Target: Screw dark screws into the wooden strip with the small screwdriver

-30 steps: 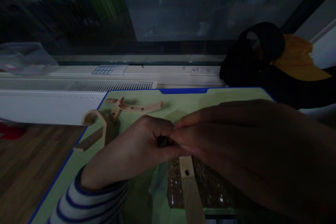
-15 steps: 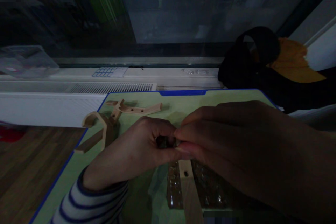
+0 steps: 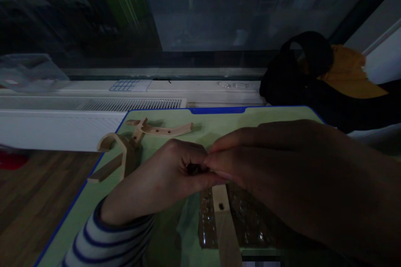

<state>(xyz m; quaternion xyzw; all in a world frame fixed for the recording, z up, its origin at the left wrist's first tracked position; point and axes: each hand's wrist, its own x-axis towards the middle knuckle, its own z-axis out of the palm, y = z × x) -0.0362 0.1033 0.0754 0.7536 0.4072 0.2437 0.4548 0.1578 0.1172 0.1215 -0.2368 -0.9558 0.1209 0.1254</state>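
Note:
My left hand [image 3: 166, 175], coming out of a striped sleeve, is closed, with thumb and forefinger pinched together. Against its fingertips press those of my right hand [image 3: 269, 175], also closed; anything between them is too small or hidden to name. Directly below the fingers lies a pale wooden strip [image 3: 223, 221] with one dark hole, its far end hidden behind the thumbs. Under that strip is a brown pad wrapped in shiny clear plastic [image 3: 208, 229], partly covered by my right hand.
Curved wooden pieces with holes [image 3: 166, 129] and a hooked wooden piece [image 3: 123, 154] lie at the green board's [image 3: 213, 127] far left. Behind it are a white radiator [image 3: 62, 127] and a window sill. A black and orange cloth bundle [image 3: 313, 71] sits at the right.
My right fingertips have shifted slightly left, and the gap between the two hands has narrowed. More of the wooden strip's far end shows. The other wooden pieces stay put.

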